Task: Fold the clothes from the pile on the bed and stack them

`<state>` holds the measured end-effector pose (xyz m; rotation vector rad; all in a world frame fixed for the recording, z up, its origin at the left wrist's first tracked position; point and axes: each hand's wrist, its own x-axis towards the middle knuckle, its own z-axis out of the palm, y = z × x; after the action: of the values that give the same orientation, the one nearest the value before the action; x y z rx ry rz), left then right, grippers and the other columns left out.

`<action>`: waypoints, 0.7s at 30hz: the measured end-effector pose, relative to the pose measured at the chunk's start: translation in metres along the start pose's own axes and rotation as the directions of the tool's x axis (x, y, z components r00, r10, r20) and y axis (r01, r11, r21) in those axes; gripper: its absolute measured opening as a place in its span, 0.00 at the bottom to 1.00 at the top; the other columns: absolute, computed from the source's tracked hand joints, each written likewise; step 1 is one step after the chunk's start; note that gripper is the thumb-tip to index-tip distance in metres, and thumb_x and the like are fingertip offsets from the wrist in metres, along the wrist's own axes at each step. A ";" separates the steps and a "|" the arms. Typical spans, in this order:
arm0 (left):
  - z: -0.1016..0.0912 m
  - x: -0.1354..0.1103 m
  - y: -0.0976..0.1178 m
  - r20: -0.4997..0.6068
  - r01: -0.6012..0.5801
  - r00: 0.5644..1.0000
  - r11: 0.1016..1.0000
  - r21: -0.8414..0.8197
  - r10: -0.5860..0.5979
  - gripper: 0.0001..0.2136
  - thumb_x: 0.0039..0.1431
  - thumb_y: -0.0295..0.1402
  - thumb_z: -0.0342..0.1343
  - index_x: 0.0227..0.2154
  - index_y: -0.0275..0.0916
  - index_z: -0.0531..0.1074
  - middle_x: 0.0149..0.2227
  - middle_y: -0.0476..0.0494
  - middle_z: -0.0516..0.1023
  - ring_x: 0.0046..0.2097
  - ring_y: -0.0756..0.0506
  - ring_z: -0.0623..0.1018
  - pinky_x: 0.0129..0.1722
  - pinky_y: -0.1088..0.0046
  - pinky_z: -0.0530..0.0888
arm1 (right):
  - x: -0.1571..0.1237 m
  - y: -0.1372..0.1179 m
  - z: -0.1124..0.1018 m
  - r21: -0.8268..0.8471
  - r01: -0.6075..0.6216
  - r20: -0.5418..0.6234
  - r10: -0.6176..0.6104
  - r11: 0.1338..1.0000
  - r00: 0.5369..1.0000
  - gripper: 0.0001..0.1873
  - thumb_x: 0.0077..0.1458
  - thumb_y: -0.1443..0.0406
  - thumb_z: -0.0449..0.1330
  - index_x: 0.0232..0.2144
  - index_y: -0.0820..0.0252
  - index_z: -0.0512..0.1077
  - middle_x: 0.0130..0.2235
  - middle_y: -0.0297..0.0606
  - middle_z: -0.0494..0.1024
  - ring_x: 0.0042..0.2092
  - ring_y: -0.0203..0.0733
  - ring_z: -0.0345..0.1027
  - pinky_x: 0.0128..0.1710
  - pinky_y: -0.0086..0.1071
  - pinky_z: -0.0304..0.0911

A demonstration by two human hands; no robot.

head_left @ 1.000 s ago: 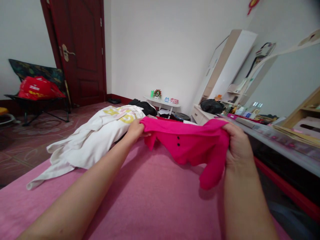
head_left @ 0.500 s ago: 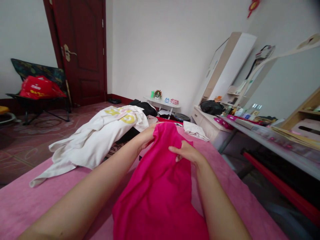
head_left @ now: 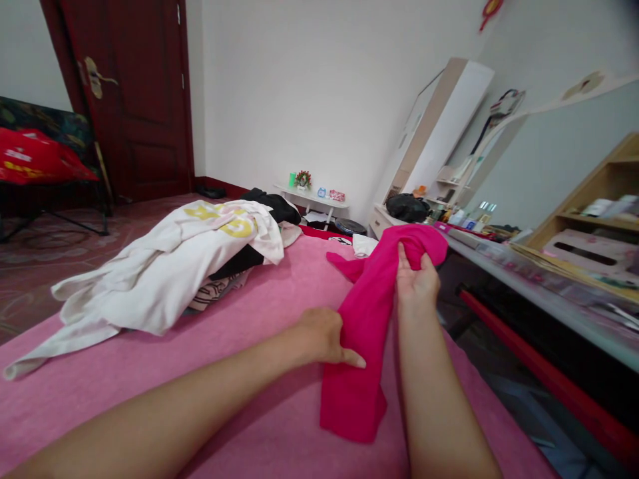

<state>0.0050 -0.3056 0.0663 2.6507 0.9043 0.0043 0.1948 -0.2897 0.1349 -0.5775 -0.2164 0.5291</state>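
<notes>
A bright pink garment (head_left: pixel 357 326) hangs and lies over the pink bedspread, long and narrow; its exact kind I cannot make out. My left hand (head_left: pixel 322 336) grips its left edge at mid-length, the thumb lying across the front and the other fingers partly hidden behind the cloth. Higher up on the right, my right hand (head_left: pixel 418 276) is closed on the bunched upper part, fingertips pressed into the folds. To the left lies a white top with yellow lettering (head_left: pixel 164 259), spread over a heap of other clothes.
The pink bedspread (head_left: pixel 249 406) stretches under both arms. A folded white cloth (head_left: pixel 364 246) sits at its far end, partly covered. Along the right runs a table (head_left: pixel 559 313) with boxes and papers. Beyond are a low white table (head_left: pixel 319 197), a door (head_left: pixel 150 113) and a red bag (head_left: pixel 40 159).
The pink garment has swung to the right and folded narrower. My right hand has moved right and up with it; my left has come down to its left edge. The view has turned right.
</notes>
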 end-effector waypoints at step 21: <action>-0.106 -0.001 -0.097 -0.679 -0.629 0.463 0.328 -0.705 -0.570 0.06 0.54 0.30 0.44 0.34 0.38 0.63 0.18 0.55 0.69 0.15 0.55 0.68 0.14 0.84 0.61 | -0.075 -0.057 0.041 0.102 0.274 0.132 -0.286 0.956 0.949 0.05 0.56 0.69 0.50 0.36 0.61 0.64 0.33 0.32 0.71 0.30 0.31 0.71 0.33 0.30 0.71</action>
<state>-0.0651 -0.2008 0.1353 1.2070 0.6466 1.6385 0.1412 -0.3511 0.1980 -0.4183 -0.4075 0.3022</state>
